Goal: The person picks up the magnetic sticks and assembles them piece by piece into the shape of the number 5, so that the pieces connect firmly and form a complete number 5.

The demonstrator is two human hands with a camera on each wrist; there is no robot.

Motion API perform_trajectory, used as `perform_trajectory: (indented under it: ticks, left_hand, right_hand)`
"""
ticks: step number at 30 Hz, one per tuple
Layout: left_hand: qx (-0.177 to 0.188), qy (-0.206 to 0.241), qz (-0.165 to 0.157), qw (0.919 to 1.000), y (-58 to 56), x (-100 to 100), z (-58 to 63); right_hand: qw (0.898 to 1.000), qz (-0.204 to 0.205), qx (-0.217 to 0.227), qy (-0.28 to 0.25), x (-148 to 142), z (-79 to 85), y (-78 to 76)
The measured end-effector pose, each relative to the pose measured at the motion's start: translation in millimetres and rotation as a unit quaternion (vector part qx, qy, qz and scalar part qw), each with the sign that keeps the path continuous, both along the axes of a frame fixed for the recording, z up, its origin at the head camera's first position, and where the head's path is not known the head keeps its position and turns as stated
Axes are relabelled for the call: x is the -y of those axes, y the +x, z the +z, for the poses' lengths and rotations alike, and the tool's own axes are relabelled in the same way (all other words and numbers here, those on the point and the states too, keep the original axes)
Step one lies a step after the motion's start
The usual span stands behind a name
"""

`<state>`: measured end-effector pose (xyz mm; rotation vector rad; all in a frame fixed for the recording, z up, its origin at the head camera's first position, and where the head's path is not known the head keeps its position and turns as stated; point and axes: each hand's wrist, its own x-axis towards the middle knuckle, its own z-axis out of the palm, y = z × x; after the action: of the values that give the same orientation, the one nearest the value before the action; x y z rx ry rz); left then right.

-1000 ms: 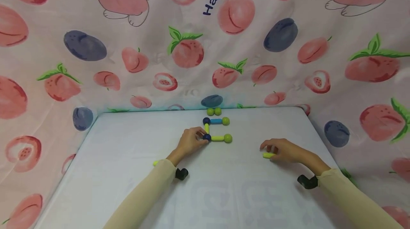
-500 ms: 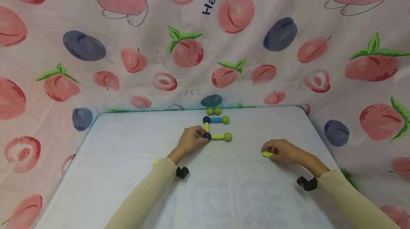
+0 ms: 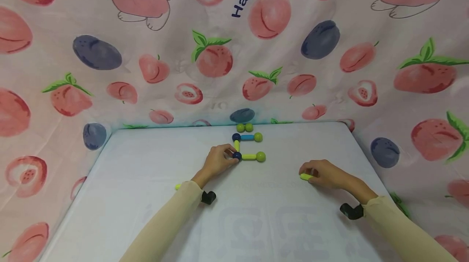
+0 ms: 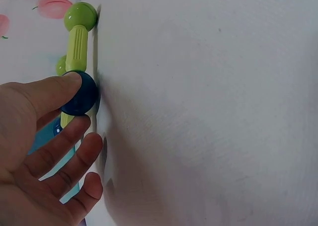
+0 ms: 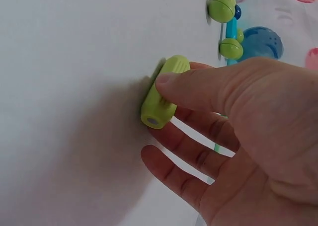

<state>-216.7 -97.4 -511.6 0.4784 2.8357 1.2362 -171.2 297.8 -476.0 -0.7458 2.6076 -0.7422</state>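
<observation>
My left hand pinches a dark blue ball between thumb and forefinger. That ball is a corner of a joined shape of balls and rods. A yellow-green rod runs right from it to a green ball. Another yellow-green rod leads back to a second dark blue ball, where a blue rod ends in a green ball. Off to the right, my right hand pinches a loose yellow-green rod under the thumb, low over the table. A pale round spot marks the rod's end.
Two green balls lie side by side at the back edge of the white table. Part of another yellow-green piece shows beside the left sleeve. A fruit-printed cloth hangs behind the table.
The right hand's fingertips have drawn in round the loose rod, which has shifted very slightly. The left hand keeps its hold on the dark blue ball.
</observation>
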Motion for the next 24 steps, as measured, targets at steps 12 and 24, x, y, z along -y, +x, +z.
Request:
perform_trajectory:
  ticks: [12,24]
  left_hand:
    - [0.003,-0.002,0.004,1.0,1.7,0.3,2.6]
    - [0.0,0.001,-0.002,1.0,0.4,0.8,1.1]
  right_hand:
    - [1.0,0.019,-0.009,-0.011,5.4,15.5,-10.8]
    - [0.998,0.029,-0.026,-0.051,20.9,21.5,-16.2]
